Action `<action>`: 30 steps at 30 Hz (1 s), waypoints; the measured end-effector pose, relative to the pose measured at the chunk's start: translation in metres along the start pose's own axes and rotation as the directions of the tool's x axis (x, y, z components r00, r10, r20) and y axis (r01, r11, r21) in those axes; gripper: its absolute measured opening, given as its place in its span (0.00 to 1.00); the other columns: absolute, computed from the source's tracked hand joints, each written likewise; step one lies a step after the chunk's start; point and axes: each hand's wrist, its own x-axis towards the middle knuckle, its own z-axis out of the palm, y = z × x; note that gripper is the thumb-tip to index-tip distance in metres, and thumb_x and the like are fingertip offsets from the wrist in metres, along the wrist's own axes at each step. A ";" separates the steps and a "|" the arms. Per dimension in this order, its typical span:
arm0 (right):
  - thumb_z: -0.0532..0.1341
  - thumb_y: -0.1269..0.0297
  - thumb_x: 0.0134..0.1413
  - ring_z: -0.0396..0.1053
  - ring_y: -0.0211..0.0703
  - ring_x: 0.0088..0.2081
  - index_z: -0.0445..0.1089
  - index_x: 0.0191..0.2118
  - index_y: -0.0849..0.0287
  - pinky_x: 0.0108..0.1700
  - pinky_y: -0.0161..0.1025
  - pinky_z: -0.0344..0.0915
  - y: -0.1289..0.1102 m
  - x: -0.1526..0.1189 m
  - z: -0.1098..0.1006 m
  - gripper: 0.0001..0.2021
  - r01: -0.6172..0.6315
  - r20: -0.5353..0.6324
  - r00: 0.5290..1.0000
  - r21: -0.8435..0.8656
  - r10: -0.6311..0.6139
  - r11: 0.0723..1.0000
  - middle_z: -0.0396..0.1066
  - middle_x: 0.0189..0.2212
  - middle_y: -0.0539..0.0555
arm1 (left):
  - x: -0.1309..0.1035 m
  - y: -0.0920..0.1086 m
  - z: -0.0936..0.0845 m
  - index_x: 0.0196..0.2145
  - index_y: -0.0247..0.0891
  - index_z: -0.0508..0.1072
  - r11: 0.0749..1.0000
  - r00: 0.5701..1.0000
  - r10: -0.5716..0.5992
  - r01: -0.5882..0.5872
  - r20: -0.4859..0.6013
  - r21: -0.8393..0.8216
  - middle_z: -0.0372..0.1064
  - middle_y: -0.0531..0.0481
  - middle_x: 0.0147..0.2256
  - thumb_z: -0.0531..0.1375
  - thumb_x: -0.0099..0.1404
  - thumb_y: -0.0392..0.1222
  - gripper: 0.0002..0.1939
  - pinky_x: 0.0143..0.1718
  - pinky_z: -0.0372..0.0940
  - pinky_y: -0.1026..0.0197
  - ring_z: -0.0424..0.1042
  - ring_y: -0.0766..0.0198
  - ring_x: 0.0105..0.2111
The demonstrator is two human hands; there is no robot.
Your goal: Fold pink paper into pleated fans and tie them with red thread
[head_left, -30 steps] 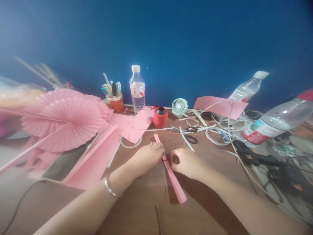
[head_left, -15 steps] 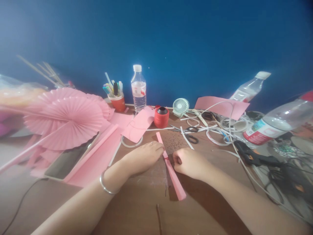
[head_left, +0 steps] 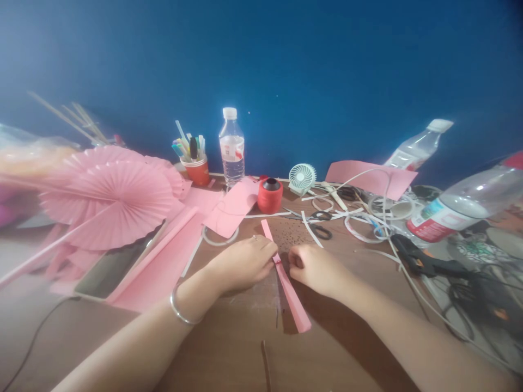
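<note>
A plain deep-blue wall spans nine to three o'clock beyond the brown wooden tabletop, which runs toward six. Pale, hazy light washes the wall around ten o'clock; toward one and two it darkens.

dim, soft light | shadows rightward | edges stretched, blurred | source unclear, perhaps overhead

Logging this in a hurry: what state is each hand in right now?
Left hand: fingers closed on the folded pink strip.
Right hand: curled shut beside it; whether it holds anything can't be told.
</note>
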 end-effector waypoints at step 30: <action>0.57 0.69 0.42 0.57 0.34 0.21 0.64 0.24 0.57 0.23 0.32 0.44 0.002 0.001 -0.008 0.01 -0.087 -0.006 0.996 -0.063 0.087 0.994 0.65 0.20 0.46 | 0.000 -0.002 0.004 0.34 0.36 0.69 0.999 0.999 0.015 -0.017 -0.030 -0.051 0.67 0.48 0.31 0.48 0.65 0.38 0.11 0.35 0.62 0.58 0.67 0.61 0.34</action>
